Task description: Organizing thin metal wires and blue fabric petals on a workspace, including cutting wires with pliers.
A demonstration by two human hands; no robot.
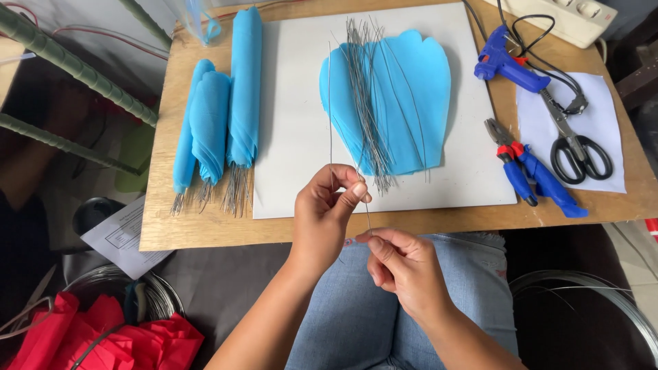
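Between both hands — thin, straight grey wire (330, 109)

Bare forearms, no sleeves; apparently light-blue frayed denim shorts (411, 301).

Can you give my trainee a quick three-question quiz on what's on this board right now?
1. True or false: both hands pinch one thin wire.
2. Which tool lies nearest the scissors? A) glue gun B) hammer C) ruler
3. What lies on top of the flat blue petals?

Key:
1. True: the left hand and right hand pinch the thin wire.
2. A: the blue glue gun lies by the scissors; the pliers are close too.
3. A bundle of wires lies on the flat blue petals.
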